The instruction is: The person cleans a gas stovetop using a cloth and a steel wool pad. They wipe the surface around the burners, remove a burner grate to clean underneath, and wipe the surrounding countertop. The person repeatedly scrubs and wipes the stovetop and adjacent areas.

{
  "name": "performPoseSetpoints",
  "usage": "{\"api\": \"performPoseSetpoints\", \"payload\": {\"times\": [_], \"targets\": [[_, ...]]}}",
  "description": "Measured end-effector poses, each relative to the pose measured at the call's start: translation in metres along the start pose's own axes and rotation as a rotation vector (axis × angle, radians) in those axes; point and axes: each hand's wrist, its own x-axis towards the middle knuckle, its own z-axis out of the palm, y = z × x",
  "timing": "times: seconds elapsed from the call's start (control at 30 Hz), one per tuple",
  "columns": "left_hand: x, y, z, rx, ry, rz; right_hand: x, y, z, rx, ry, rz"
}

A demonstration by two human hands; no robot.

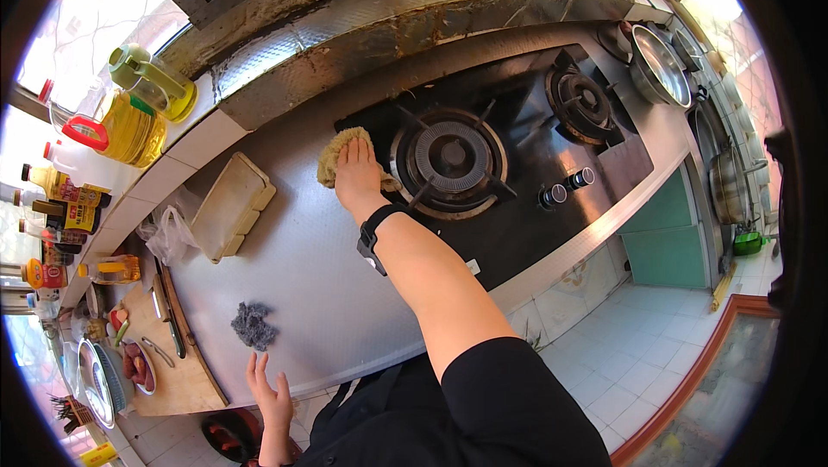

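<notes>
My right hand (358,174) is pressed on a yellowish-brown cloth (337,155), fingers stretched over its top. The cloth lies at the left edge of the black gas hob (414,101), partly on the steel counter (304,260), beside the larger burner (453,153). Part of the cloth is hidden under my palm. Low in the view, my left hand (272,396) is held with its fingers apart and nothing in it. A crumpled dark grey scrubbing pad (255,326) rests on the counter just beyond its fingertips.
A beige plastic tray (234,208) and a clear plastic bag (169,234) lie left on the counter. A wooden cutting board (174,389) holds a kitchen knife (169,318). Oil bottles (132,127) line the tiled ledge. A metal basin (658,66) stands at far right.
</notes>
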Motion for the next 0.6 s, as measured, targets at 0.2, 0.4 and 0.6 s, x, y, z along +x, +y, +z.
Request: {"api": "performPoseSetpoints", "payload": {"times": [0.2,0.4,0.6], "targets": [[-0.011,0.002,0.008,-0.008,-0.004,0.012,-0.076,0.018,-0.012,0.011,0.075,-0.127],[0.000,0.010,0.013,-0.033,0.005,0.066,-0.198,0.043,-0.067,0.169,-0.005,-0.220],[0.002,0.009,0.013,-0.045,0.012,0.057,-0.231,0.048,-0.090,0.126,-0.114,-0.233]]}}
